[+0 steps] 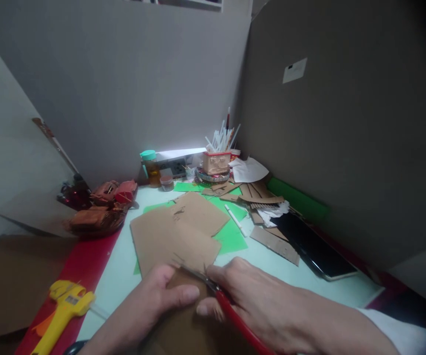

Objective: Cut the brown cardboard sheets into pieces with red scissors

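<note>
A: Item one, the grip?

B: Left hand (161, 293), closed, is pinching a brown cardboard piece (181, 320), thumb on its face. Right hand (244, 291), also closed, is gripping red-handled scissors (231, 315). Their blades are reaching toward the left hand, at the piece's far edge; whether they are biting, I cannot tell.

A: Directly beyond the grip?

B: Overlapping cardboard sheets (172, 236) are lying on green paper (232, 241). A slim white stick (235, 221) is resting near their right side.

A: Left of the left hand?

B: A yellow hot-glue gun (63, 310), orange trigger, is lying on a red surface (83, 261).

A: Beyond the right hand, rightward?

B: A grey-brown cardboard strip (275, 244) is lying near a black-screened device (314, 246); cardboard offcuts (255, 191) are piling up farther off.

A: Farthest from the grip?

B: A turquoise-lidded jar (153, 170) is standing left of a pink, red-rimmed box (216, 162), which is holding white sticks (219, 140) upright.
</note>
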`<action>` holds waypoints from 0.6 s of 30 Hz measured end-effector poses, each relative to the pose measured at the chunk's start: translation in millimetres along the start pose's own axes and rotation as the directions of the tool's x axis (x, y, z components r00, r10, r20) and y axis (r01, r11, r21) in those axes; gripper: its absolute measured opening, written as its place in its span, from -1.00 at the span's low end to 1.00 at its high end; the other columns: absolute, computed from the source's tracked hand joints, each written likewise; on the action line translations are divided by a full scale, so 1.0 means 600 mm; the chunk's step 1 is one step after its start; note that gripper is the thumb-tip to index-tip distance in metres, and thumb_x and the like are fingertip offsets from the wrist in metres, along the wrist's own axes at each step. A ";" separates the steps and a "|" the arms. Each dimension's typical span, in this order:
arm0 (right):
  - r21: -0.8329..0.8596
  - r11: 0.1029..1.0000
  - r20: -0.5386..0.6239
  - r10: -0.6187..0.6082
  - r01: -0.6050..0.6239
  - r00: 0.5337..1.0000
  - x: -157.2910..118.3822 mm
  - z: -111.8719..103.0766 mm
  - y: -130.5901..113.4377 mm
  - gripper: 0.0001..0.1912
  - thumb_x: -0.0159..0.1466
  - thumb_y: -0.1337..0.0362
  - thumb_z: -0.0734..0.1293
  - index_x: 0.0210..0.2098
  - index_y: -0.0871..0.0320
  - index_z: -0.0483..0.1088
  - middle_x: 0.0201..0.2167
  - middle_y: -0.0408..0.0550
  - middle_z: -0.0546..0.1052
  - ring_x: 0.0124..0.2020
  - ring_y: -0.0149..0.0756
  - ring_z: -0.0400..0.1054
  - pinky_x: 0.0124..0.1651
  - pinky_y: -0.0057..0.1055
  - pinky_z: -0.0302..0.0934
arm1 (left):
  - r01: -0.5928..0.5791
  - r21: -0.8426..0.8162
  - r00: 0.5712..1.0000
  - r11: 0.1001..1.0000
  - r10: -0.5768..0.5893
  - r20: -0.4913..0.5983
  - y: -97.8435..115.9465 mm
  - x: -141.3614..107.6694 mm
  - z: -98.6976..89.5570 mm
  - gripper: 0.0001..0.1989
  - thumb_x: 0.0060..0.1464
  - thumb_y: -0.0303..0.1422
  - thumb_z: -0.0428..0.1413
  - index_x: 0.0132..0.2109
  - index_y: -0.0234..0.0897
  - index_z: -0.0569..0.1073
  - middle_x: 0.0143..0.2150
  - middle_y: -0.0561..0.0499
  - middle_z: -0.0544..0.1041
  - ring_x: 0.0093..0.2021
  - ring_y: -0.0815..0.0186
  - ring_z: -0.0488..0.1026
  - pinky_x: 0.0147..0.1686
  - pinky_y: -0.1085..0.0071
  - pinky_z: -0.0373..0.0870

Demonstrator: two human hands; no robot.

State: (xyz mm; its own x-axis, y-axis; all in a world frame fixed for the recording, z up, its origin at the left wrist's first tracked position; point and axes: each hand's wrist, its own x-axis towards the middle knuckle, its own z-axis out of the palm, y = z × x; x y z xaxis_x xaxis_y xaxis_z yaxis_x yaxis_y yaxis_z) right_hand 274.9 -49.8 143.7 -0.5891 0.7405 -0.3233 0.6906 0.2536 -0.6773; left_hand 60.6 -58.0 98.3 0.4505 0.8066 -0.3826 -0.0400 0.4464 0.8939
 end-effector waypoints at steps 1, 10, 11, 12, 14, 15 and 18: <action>0.009 1.000 0.006 -0.005 0.005 1.000 0.002 0.002 0.002 -0.68 0.36 -0.03 0.23 -0.35 0.07 0.32 -0.52 -0.22 0.32 -0.53 -0.42 0.16 -0.56 -0.52 0.02 | 0.008 -0.001 1.000 1.000 -0.008 -0.007 -0.002 0.002 -0.001 -0.56 0.05 -0.30 0.31 0.09 -0.25 0.58 -0.13 -0.11 0.71 -0.16 0.09 0.60 -0.09 0.23 0.43; 0.053 0.998 0.010 -0.026 0.026 1.000 0.041 0.000 0.019 -0.53 0.24 -0.17 0.36 -0.46 0.09 0.25 -0.58 -0.27 0.25 -0.53 -0.42 0.12 -0.52 -0.49 -0.01 | 0.051 -0.070 0.999 0.996 -0.052 -0.016 -0.015 0.021 -0.012 -0.65 0.02 -0.27 0.31 -0.05 -0.33 0.63 -0.25 -0.14 0.71 -0.23 0.08 0.62 -0.20 0.29 0.45; 0.057 0.997 0.009 -0.043 0.043 0.999 0.045 0.003 0.022 -0.52 0.25 -0.17 0.35 -0.46 0.09 0.25 -0.59 -0.27 0.24 -0.53 -0.43 0.11 -0.53 -0.49 -0.02 | 0.059 -0.078 0.998 0.995 -0.060 -0.009 -0.015 0.024 -0.013 -0.66 0.00 -0.27 0.33 -0.07 -0.33 0.64 -0.26 -0.13 0.71 -0.23 0.08 0.62 -0.19 0.29 0.45; 0.069 0.996 0.010 -0.064 0.063 0.998 0.048 0.007 0.027 -0.51 0.27 -0.17 0.34 -0.46 0.10 0.24 -0.59 -0.27 0.23 -0.54 -0.44 0.10 -0.54 -0.49 -0.03 | 0.063 -0.090 0.998 0.994 -0.063 0.005 -0.015 0.027 -0.013 -0.66 -0.02 -0.27 0.34 -0.09 -0.32 0.64 -0.27 -0.12 0.71 -0.22 0.09 0.62 -0.17 0.29 0.44; 0.104 0.990 0.011 -0.093 0.091 0.996 0.051 0.018 0.038 -0.50 0.31 -0.16 0.32 -0.49 0.11 0.20 -0.61 -0.29 0.18 -0.57 -0.46 0.03 -0.57 -0.49 -0.08 | 0.068 -0.112 0.997 0.991 -0.063 0.047 -0.018 0.034 -0.011 -0.69 -0.05 -0.27 0.34 -0.14 -0.32 0.65 -0.29 -0.11 0.71 -0.25 0.14 0.61 -0.16 0.32 0.43; 0.122 0.988 0.010 -0.097 0.095 0.995 0.051 0.024 0.044 -0.49 0.31 -0.15 0.31 -0.50 0.11 0.19 -0.62 -0.30 0.16 -0.57 -0.47 -0.01 -0.58 -0.49 -0.10 | 0.068 -0.120 0.996 0.990 -0.060 0.070 -0.020 0.037 -0.009 -0.72 -0.07 -0.28 0.34 -0.19 -0.33 0.66 -0.31 -0.10 0.70 -0.28 0.17 0.60 -0.18 0.34 0.43; 0.150 0.987 0.016 -0.061 0.058 0.998 0.047 0.038 0.063 -0.46 0.31 -0.18 0.31 -0.52 0.13 0.18 -0.61 -0.30 0.13 -0.55 -0.47 -0.05 -0.59 -0.49 -0.13 | 0.073 -0.127 0.994 0.989 -0.061 0.095 -0.030 0.042 -0.003 -0.83 -0.09 -0.30 0.32 -0.34 -0.32 0.64 -0.38 -0.04 0.65 -0.37 0.27 0.53 -0.30 0.42 0.38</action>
State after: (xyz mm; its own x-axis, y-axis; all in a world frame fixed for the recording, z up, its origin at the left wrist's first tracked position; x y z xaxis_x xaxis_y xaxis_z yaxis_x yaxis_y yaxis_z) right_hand 274.5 -33.5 93.9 -0.6367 0.7136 -0.2922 0.5844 0.1994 -0.7866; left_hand 71.1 -45.1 72.5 0.5350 0.7371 -0.4129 -0.1198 0.5499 0.8266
